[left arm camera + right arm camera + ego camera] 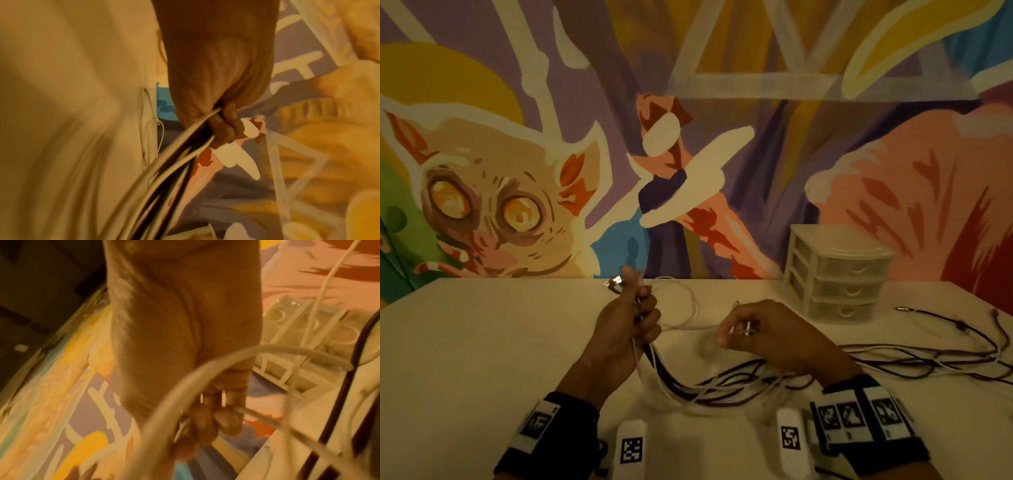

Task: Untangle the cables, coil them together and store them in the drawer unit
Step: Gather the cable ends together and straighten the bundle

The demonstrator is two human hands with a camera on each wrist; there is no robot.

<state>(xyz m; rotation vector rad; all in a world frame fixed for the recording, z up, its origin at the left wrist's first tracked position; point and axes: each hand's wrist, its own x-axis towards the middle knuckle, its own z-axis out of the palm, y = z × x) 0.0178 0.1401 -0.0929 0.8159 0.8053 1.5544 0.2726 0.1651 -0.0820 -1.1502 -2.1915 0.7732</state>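
My left hand (635, 317) grips a bundle of black and white cables (729, 385) upright above the table, plug ends (614, 283) sticking out past the thumb. In the left wrist view the curled fingers (222, 126) clasp the cable bundle (180, 155). My right hand (750, 330) hovers just to the right and pinches a white cable (205, 369) between curled fingers (224, 420). The strands sag from both hands and trail right across the table. The white three-drawer unit (839, 270) stands at the back right, all drawers closed.
More black and white cable (945, 356) sprawls over the right side of the white table (482, 342), in front of the drawer unit. A painted mural wall (688, 137) rises directly behind the table's far edge.
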